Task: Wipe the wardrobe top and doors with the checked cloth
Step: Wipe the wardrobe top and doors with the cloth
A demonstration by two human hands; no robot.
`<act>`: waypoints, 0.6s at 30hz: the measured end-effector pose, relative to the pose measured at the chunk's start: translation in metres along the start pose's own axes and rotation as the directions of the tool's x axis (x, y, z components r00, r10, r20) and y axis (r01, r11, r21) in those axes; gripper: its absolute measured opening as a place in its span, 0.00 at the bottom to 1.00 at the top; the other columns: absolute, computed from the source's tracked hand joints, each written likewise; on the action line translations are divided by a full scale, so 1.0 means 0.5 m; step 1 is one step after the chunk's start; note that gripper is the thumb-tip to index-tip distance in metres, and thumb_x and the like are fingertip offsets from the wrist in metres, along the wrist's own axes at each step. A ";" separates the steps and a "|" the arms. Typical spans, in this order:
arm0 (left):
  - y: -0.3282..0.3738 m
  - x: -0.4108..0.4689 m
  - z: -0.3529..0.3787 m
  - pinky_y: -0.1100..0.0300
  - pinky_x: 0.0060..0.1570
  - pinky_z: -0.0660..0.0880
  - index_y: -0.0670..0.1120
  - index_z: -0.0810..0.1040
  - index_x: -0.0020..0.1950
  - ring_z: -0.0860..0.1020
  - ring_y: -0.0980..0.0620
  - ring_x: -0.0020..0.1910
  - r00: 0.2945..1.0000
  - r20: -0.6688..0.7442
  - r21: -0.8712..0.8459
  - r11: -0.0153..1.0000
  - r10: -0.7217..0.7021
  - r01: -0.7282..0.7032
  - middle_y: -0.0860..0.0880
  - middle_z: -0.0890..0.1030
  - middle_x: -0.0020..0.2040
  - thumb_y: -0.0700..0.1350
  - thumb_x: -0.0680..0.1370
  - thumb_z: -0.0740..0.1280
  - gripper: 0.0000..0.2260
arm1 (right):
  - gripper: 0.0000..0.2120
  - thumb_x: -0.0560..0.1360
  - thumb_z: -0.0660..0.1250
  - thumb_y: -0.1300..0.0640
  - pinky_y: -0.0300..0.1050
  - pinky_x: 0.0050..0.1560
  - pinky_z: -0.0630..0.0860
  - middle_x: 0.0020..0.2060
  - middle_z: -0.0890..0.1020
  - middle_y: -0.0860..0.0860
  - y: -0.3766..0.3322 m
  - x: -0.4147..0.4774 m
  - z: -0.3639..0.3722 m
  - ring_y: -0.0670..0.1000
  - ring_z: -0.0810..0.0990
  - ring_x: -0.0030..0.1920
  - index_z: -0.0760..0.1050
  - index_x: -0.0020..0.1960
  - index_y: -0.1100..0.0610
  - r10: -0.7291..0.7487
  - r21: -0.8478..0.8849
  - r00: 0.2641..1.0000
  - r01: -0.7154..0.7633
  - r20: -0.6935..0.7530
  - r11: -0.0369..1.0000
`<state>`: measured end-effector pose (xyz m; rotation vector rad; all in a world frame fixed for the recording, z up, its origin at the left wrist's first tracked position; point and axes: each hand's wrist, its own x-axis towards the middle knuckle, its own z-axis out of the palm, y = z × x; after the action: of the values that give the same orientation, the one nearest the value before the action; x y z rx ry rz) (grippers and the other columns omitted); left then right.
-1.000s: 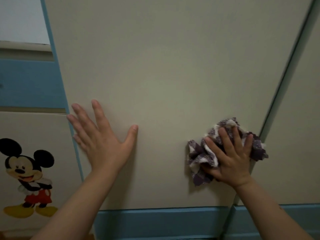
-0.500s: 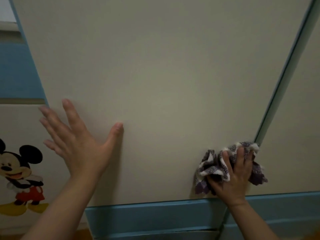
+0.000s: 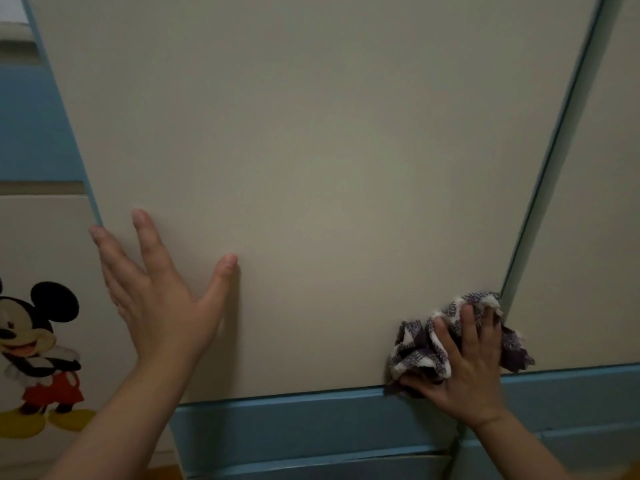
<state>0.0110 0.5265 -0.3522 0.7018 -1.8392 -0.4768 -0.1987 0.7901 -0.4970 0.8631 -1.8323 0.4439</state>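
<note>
Right hand (image 3: pixel 464 368) clutched the checked cloth (image 3: pixel 415 351) at the door (image 3: pixel 311 168) bottom corner, left hand (image 3: pixel 156 306) spread flat; neighbouring door (image 3: pixel 588 237) likely remained, top unseen

Cartoon mouse sticker (image 3: pixel 34 344), red shorts, yellow shoes, lower left.
</note>
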 end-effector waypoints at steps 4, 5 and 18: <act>0.010 -0.002 -0.005 0.46 0.71 0.45 0.51 0.43 0.76 0.44 0.37 0.74 1.000 0.013 0.046 0.999 -0.021 0.021 0.38 0.40 0.76 0.66 0.68 0.58 0.44 | 0.49 0.64 0.56 0.23 0.69 0.69 0.45 0.77 0.43 0.52 -0.014 0.010 0.000 0.63 0.43 0.75 0.47 0.76 0.46 0.041 -0.014 0.999 -0.041 0.012 0.999; 0.009 -0.003 -0.008 0.46 0.71 0.45 0.51 0.44 0.76 0.44 0.37 0.74 1.000 0.014 0.046 0.999 -0.018 0.017 0.38 0.40 0.76 0.67 0.68 0.57 0.43 | 0.49 0.64 0.56 0.22 0.69 0.69 0.43 0.77 0.43 0.52 -0.024 0.013 0.001 0.63 0.42 0.75 0.47 0.76 0.46 0.053 -0.012 0.999 -0.053 0.009 0.999; -0.030 -0.005 -0.051 0.51 0.70 0.49 0.57 0.51 0.75 0.45 0.49 0.75 0.995 0.095 -0.181 0.983 0.035 -0.017 0.47 0.44 0.77 0.68 0.69 0.48 0.36 | 0.43 0.64 0.59 0.26 0.65 0.70 0.40 0.77 0.48 0.52 -0.223 0.111 0.033 0.61 0.47 0.75 0.58 0.73 0.46 -0.325 -0.056 0.944 0.322 -0.051 0.945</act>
<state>0.0392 0.5170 -0.3543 0.5394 -1.8663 -0.6611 -0.1402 0.6842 -0.4628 1.0841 -1.6014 0.2141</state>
